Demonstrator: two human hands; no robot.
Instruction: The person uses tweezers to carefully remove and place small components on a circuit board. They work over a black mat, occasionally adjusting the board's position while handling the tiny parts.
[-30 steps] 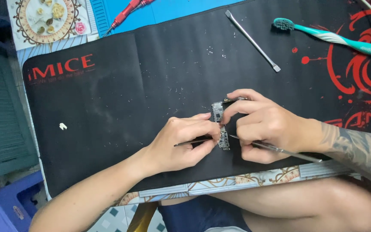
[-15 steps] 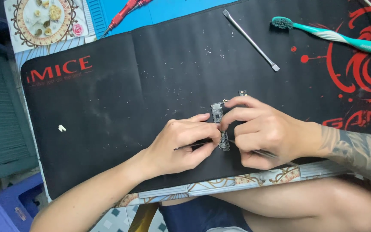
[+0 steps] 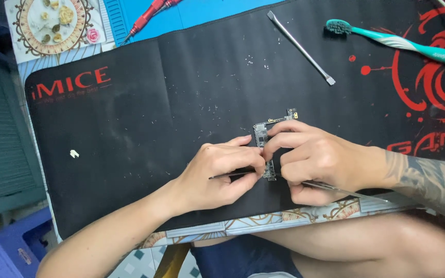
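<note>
A small dark circuit board (image 3: 261, 133) lies on the black desk mat (image 3: 145, 128), pinched between both hands. My left hand (image 3: 222, 172) grips its lower left side with thumb and fingers, and a thin metal tool (image 3: 222, 176) crosses under that hand. My right hand (image 3: 312, 159) holds the board's right side, fingertips meeting the left thumb. A slim metal rod (image 3: 346, 190) sticks out from under the right palm. Most of the board is hidden by the fingers.
A flat metal pry tool (image 3: 301, 47) and a teal toothbrush (image 3: 392, 41) lie at the far right of the mat. A red-handled screwdriver (image 3: 148, 14) rests on a blue mat behind. A small white scrap (image 3: 74, 153) sits left. My bare legs are below the table edge.
Both hands and the board have shifted slightly; the right fingers have closed further over the board, meeting the left thumb.
</note>
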